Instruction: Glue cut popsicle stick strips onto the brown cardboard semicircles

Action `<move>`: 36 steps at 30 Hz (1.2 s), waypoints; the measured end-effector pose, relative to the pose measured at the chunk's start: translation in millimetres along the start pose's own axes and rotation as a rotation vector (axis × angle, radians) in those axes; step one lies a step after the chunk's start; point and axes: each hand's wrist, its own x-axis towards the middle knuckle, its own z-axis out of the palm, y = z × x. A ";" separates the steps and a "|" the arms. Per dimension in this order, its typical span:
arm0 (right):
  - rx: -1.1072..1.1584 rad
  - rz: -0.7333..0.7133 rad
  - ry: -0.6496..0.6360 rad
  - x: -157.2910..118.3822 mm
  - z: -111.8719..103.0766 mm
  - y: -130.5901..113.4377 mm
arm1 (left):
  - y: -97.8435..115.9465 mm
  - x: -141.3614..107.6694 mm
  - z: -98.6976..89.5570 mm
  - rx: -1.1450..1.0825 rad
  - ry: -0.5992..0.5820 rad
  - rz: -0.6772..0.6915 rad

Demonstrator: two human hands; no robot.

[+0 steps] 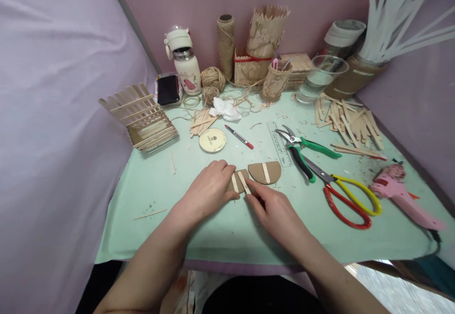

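Observation:
A half-round piece of brown cardboard (242, 177) lies on the green table, partly covered by my left hand (213, 183), whose fingers are closed on its left side. One pale wooden stick piece (235, 183) rests across this cardboard beside my left fingertips. Between the fingers of my right hand (272, 202) is the lower end of a second stick piece (243, 182), which slants over the cardboard's right part. Just to the upper right lies another half-round cardboard piece (275, 172) with a short stick piece (266, 173) across its middle.
Green pruning shears (300, 150), scissors with red and yellow handles (341, 195) and a pink glue gun (405, 198) lie to the right. A round lid (212, 140) and red pen (239, 137) are ahead. A stick basket (142, 120) stands left; a water glass (314, 84) stands back right.

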 end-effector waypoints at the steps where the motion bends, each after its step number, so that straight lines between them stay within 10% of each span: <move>1: -0.044 -0.004 -0.008 -0.8 0.7 -1.4 | 1.1 0.2 0.4 0.013 -0.008 0.000; 36: -0.504 -0.346 0.325 -26.4 30.3 7.6 | 0.4 -16.9 -7.1 -0.065 -0.074 0.085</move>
